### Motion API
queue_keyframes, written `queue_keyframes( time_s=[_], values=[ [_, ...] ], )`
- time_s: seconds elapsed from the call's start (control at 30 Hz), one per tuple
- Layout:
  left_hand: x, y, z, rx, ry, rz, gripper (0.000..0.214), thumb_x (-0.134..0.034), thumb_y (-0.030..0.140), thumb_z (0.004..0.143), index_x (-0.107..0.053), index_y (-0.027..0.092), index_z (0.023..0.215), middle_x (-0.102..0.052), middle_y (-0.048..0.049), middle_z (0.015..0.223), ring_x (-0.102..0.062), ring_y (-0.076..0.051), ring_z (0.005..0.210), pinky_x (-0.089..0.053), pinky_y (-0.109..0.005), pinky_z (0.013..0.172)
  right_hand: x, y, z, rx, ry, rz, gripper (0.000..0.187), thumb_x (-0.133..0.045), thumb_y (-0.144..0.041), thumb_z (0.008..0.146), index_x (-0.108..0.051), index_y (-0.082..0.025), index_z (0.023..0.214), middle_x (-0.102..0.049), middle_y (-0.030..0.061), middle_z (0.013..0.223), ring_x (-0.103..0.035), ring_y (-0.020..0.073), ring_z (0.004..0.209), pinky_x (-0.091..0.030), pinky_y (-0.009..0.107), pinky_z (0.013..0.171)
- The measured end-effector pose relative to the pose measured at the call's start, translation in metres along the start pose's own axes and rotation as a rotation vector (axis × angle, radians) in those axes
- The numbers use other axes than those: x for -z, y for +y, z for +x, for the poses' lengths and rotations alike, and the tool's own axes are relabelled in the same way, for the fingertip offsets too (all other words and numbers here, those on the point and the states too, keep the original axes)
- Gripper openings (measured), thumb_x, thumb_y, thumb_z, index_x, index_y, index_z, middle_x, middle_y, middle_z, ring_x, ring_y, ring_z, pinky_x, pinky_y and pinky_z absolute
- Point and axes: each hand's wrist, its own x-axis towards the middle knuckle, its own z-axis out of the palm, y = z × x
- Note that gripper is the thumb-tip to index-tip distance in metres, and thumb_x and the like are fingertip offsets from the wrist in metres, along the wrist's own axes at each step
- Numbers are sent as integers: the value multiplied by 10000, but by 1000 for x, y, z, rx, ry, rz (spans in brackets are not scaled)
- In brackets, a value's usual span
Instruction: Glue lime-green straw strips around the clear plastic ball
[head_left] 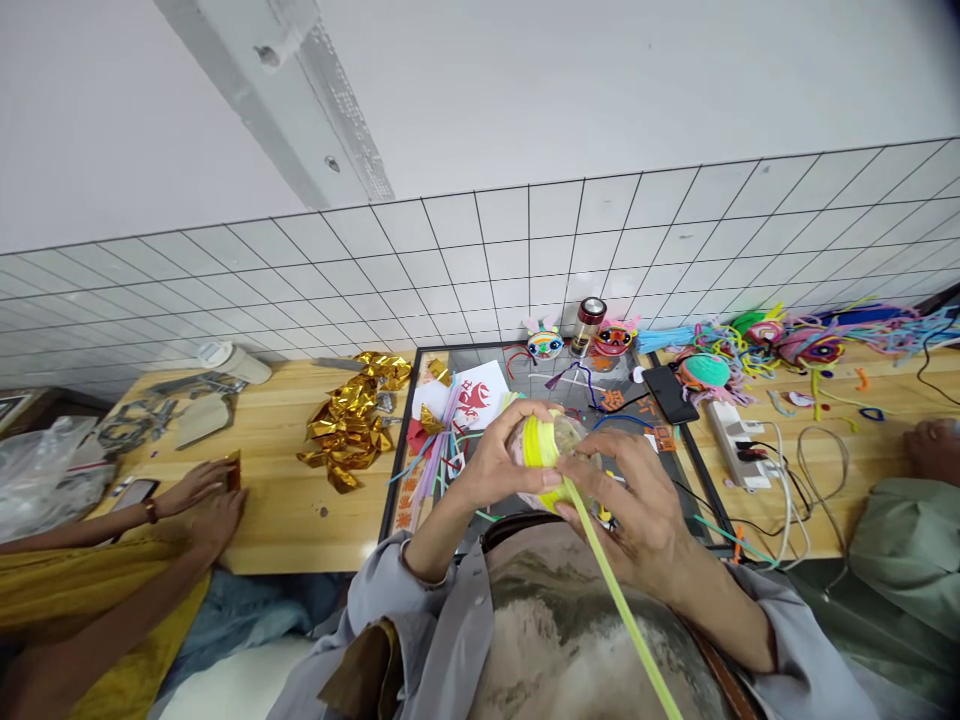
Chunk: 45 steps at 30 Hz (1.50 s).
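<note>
Both my hands hold a small clear plastic bottle [564, 436] above the table's near edge. A yellow pipe cleaner [541, 443] is wound round the bottle. My left hand [501, 462] grips the bottle from the left, fingers curled on it. My right hand [631, 508] is closed on the bottle's right side and pinches the yellow strand. The strand's loose end [622, 604] trails down over my lap.
A dark cutting mat [679, 455] carries red paper cut-outs [474, 398], coloured strips, two small masks [544, 344] and a jar [589, 325]. Gold foil [352, 420] lies left. A phone [669, 392], power strip [733, 436] and pipe-cleaner heap [810, 340] lie right. Another person's hands [206, 495] rest at the left.
</note>
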Motion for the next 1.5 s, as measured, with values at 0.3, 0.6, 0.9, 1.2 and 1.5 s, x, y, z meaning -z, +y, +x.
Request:
queue_keyframes(
  time_s=[0.3,0.6,0.9,1.2,1.5],
  values=[
    [-1,1,0,-67,-22,-53,599,-952,401,566,-603,226,1021,-666,-68,1249,-636,-251,1143,-477,-369,990,-3,-1,-6,35,-48,19,517,-686,-287,904,-497,-146,1365,-476,219,1383,-478,359,1328,-507,586,1035],
    [-2,0,-1,-17,3,-81,671,-954,479,537,-597,230,1048,-655,-80,1288,-639,-270,1179,-474,-394,1024,-11,-3,-9,-20,-35,80,564,-682,-157,873,-476,-174,1398,-456,225,1445,-448,343,1414,-499,576,1095],
    [-4,2,-4,-32,-74,-56,850,-929,660,486,-580,248,1142,-591,-106,1342,-585,-326,1255,-458,-442,1066,-12,-5,-12,-50,33,123,594,-690,-153,862,-457,-205,1405,-459,208,1439,-482,324,1373,-515,564,1067],
    [3,7,-3,-177,-131,184,926,-953,650,423,-567,255,1168,-559,-111,1340,-534,-339,1310,-403,-469,1130,-13,-5,-13,-54,47,130,605,-700,-183,852,-463,-218,1408,-489,206,1411,-507,348,1352,-534,578,1028],
    [2,5,-3,-296,-70,295,874,-909,691,497,-617,230,1180,-633,-130,1286,-593,-336,1233,-430,-492,1105,-13,-4,-15,-57,63,141,587,-714,-166,837,-488,-195,1377,-495,209,1405,-515,343,1344,-526,561,1041]
  ],
)
